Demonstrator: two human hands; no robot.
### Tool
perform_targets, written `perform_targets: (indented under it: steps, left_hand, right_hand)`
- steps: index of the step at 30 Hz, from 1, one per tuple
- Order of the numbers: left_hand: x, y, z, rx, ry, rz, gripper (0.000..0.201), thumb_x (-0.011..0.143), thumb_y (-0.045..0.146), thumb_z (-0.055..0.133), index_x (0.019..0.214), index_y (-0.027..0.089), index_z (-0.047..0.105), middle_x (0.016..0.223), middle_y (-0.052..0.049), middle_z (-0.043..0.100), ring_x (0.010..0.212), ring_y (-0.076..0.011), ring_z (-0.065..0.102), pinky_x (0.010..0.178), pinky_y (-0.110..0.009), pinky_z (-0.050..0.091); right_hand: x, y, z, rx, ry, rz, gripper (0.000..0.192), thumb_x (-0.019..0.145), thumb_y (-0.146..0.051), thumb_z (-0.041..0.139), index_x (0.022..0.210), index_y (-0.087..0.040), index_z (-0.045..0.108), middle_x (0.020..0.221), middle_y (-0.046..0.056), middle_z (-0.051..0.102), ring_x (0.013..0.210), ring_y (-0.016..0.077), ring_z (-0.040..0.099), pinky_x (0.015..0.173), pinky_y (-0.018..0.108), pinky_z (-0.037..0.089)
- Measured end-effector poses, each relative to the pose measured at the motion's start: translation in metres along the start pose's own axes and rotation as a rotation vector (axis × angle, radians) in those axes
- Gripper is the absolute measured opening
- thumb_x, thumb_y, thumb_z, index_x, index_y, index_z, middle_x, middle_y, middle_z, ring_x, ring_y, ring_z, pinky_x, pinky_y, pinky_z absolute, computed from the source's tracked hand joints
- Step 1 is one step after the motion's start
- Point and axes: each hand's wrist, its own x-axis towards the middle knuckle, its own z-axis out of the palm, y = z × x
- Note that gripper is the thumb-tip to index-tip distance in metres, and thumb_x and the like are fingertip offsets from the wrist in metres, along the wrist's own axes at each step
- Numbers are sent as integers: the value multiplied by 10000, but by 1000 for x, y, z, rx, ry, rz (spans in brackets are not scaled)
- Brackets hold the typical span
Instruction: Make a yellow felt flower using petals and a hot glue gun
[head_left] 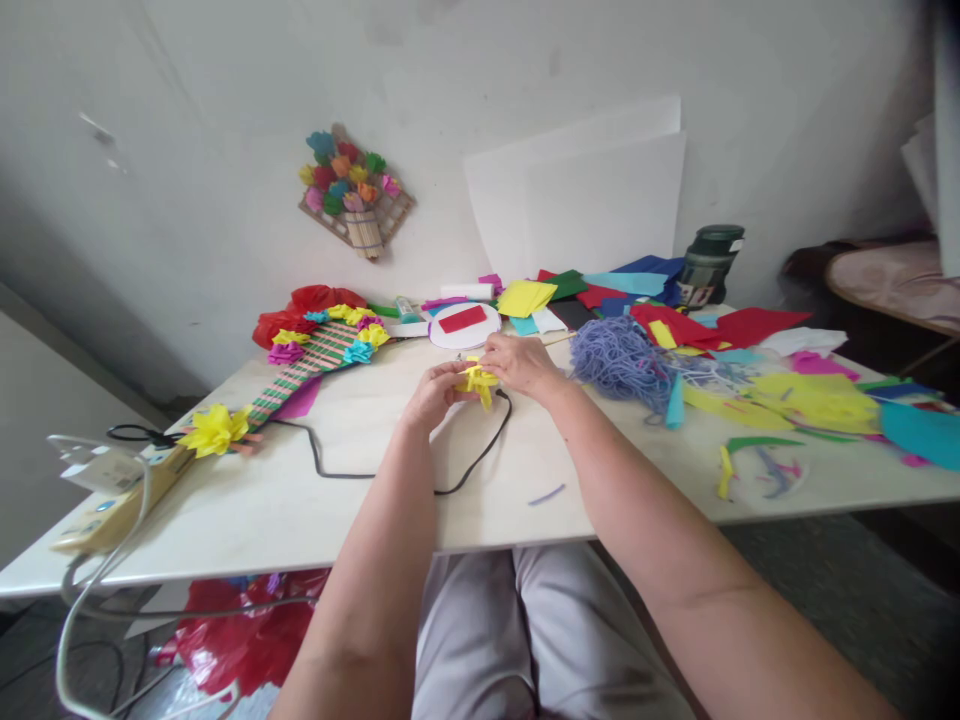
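A yellow crepe-paper flower (478, 382) is between my two hands, just above the middle of the white table (337, 520). My left hand (435, 393) grips it from the left with curled fingers. From above right, my right hand (517, 362) pinches its top edge, fingers closed. Parts of the flower are hidden behind the fingers. A thin wooden stick (559, 340) shows just beyond my right hand; I cannot tell whether the hand touches it. Below the flower runs a black cable (480, 462). Past my hands lies a white oval card (491, 332) bearing a red rectangle (462, 319).
To the left lie a striped woven piece with paper flowers (304, 375) and a power strip (124, 505). Tangled blue-purple yarn (619, 360) sits right of my hands. Coloured paper scraps (810, 400) spread across the right side. A dark jar (709, 265) stands behind.
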Motion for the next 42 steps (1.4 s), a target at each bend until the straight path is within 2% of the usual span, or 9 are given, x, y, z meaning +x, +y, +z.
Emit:
perform_targets:
  steps: [4, 10, 17, 28, 32, 36, 39, 42]
  left_hand:
    - [0, -1, 0, -5, -12, 25, 313, 685, 293, 675, 914, 84, 631, 827, -84, 667, 735, -151, 642, 615, -252, 543]
    - [1, -2, 1, 34, 5, 33, 387, 647, 392, 732, 867, 89, 632, 776, -60, 656, 679, -118, 622, 580, -214, 526]
    - [1, -3, 0, 83, 14, 37, 424, 626, 457, 733, 817, 95, 625, 729, -44, 646, 607, -96, 584, 489, -181, 483]
    - [3, -5, 0, 130, 25, 59, 411, 646, 482, 710, 770, 103, 613, 686, -40, 633, 572, -96, 573, 490, -197, 468]
    - [3, -6, -1, 188, 94, 86, 416, 661, 510, 683, 754, 110, 619, 667, -39, 627, 540, -95, 554, 458, -197, 442]
    - [3, -5, -1, 277, 184, 165, 411, 691, 522, 640, 734, 113, 626, 611, -21, 585, 466, -75, 493, 375, -179, 363]
    - [4, -4, -2, 341, 285, 204, 390, 705, 510, 618, 678, 122, 610, 522, 20, 497, 372, -47, 385, 318, -182, 280]
    - [5, -2, -2, 371, 411, 206, 369, 722, 496, 587, 655, 133, 595, 477, 45, 437, 329, -40, 322, 305, -188, 245]
  right_hand:
    - [0, -1, 1, -30, 9, -8, 243, 873, -301, 476, 950, -242, 698, 1006, 46, 633, 823, 167, 566, 606, 275, 301]
    - [0, -3, -1, -38, 18, -14, 248, 876, -297, 475, 990, -245, 690, 994, 49, 629, 828, 164, 564, 597, 272, 295]
    - [0, -3, -2, -42, 17, -13, 251, 881, -311, 468, 943, -239, 700, 966, 49, 632, 812, 161, 556, 587, 268, 287]
    - [0, 1, 5, -12, 27, 2, 253, 884, -326, 463, 897, -240, 700, 952, 39, 639, 834, 161, 559, 574, 272, 273]
    - [1, 1, 7, 13, 60, -14, 240, 880, -296, 468, 953, -239, 689, 969, 45, 633, 867, 173, 536, 641, 277, 319]
    - [2, 0, 3, -6, 202, -82, 246, 867, -269, 481, 1008, -205, 672, 1034, 72, 614, 956, 210, 475, 814, 323, 331]
    - [3, -2, 1, -35, 335, -44, 268, 883, -284, 439, 888, -168, 681, 977, 90, 627, 932, 221, 464, 852, 353, 307]
    - [2, -4, 1, -56, 390, 75, 330, 890, -295, 399, 753, -144, 658, 832, 100, 643, 830, 208, 496, 760, 326, 321]
